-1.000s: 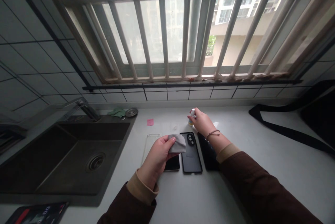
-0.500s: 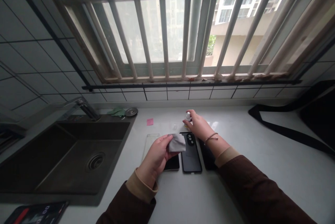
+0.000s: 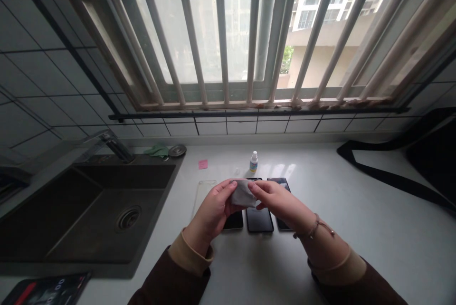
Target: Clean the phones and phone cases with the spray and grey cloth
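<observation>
A folded grey cloth (image 3: 243, 194) is pinched between my left hand (image 3: 217, 205) and my right hand (image 3: 276, 198), both closed on it above the counter. Below my hands lie a dark phone (image 3: 234, 222), a black phone case (image 3: 260, 220) partly covered by my fingers, and another dark phone (image 3: 282, 182) half hidden behind my right hand. A clear phone case (image 3: 201, 193) lies by my left hand. Beyond them a small white spray bottle (image 3: 253, 162) stands upright, apart from both hands, with a small clear cap (image 3: 237, 171) beside it.
On the left is a dark sink (image 3: 89, 219) with a faucet (image 3: 116, 146), a green cloth (image 3: 156, 150) and a round metal strainer (image 3: 177, 151). A pink note (image 3: 203, 164) lies near the wall. A black strap (image 3: 377, 176) lies on the right, a dark package (image 3: 46, 290) front left.
My right hand has let go of the spray bottle, which now stands on the counter. It has come back toward me and taken the cloth's right edge. My left hand stays put.
</observation>
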`<move>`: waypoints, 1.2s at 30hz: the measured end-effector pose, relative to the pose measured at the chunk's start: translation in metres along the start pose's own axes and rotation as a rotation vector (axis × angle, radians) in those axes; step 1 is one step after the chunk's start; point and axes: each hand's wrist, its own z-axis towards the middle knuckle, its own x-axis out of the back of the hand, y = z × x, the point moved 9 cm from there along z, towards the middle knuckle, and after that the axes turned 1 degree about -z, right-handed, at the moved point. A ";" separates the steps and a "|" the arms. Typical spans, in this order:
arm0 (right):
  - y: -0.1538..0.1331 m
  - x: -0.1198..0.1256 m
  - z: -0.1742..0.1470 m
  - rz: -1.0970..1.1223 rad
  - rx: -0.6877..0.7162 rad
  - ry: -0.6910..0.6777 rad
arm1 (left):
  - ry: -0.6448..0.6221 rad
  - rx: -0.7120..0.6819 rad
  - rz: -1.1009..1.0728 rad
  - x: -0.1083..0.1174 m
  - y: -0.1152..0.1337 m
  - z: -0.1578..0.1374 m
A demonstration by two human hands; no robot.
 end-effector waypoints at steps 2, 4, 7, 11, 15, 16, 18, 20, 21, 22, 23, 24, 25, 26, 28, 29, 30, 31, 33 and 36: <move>0.008 -0.010 0.000 0.181 -0.002 -0.006 | -0.032 0.004 0.040 -0.002 -0.002 0.000; 0.011 -0.010 0.002 0.277 0.042 0.037 | -0.047 0.019 0.066 -0.002 -0.006 0.000; 0.014 -0.006 0.004 0.358 0.083 0.092 | -0.041 0.028 0.084 -0.002 -0.010 0.000; 0.018 0.003 0.001 0.423 0.051 0.193 | 0.050 -0.042 0.212 0.006 0.002 0.001; 0.021 0.014 -0.005 0.474 0.015 0.302 | 0.413 -0.375 0.995 0.039 0.063 -0.009; 0.022 0.017 -0.006 0.474 0.004 0.330 | 0.538 -0.445 1.243 0.046 0.079 -0.014; 0.025 0.021 -0.007 0.470 -0.009 0.362 | 0.719 -0.402 1.598 0.066 0.095 -0.019; 0.027 0.021 -0.007 0.464 -0.013 0.363 | 0.763 -0.212 1.811 0.090 0.093 -0.016; 0.029 0.021 -0.006 0.460 -0.014 0.361 | 0.738 -0.102 1.859 0.101 0.088 -0.014; 0.031 0.020 -0.005 0.455 -0.015 0.357 | 0.707 -0.024 1.876 0.110 0.082 -0.013; 0.032 0.019 -0.005 0.449 -0.015 0.353 | 0.683 0.021 1.877 0.116 0.077 -0.012; 0.034 0.019 -0.004 0.439 -0.012 0.351 | 0.668 0.044 1.868 0.119 0.073 -0.012; 0.034 0.018 -0.003 0.424 -0.009 0.347 | 0.667 0.047 1.857 0.120 0.072 -0.012; 0.035 0.017 -0.002 0.404 -0.011 0.338 | 0.676 0.042 1.848 0.119 0.072 -0.012; 0.037 0.010 0.000 0.370 -0.038 0.273 | 0.711 0.026 1.832 0.116 0.075 -0.012; 0.037 0.005 0.000 0.373 -0.059 0.220 | 0.738 0.007 1.822 0.113 0.079 -0.012; 0.037 -0.001 0.000 0.397 -0.076 0.157 | 0.767 -0.024 1.808 0.110 0.084 -0.012; 0.035 -0.008 -0.001 0.438 -0.084 0.091 | 0.792 -0.059 1.797 0.106 0.089 -0.012; 0.027 -0.020 -0.004 0.545 -0.064 -0.032 | 0.797 -0.175 1.719 0.097 0.096 -0.011; 0.014 -0.031 -0.011 0.679 -0.022 -0.163 | 0.639 -0.348 1.312 0.085 0.089 -0.004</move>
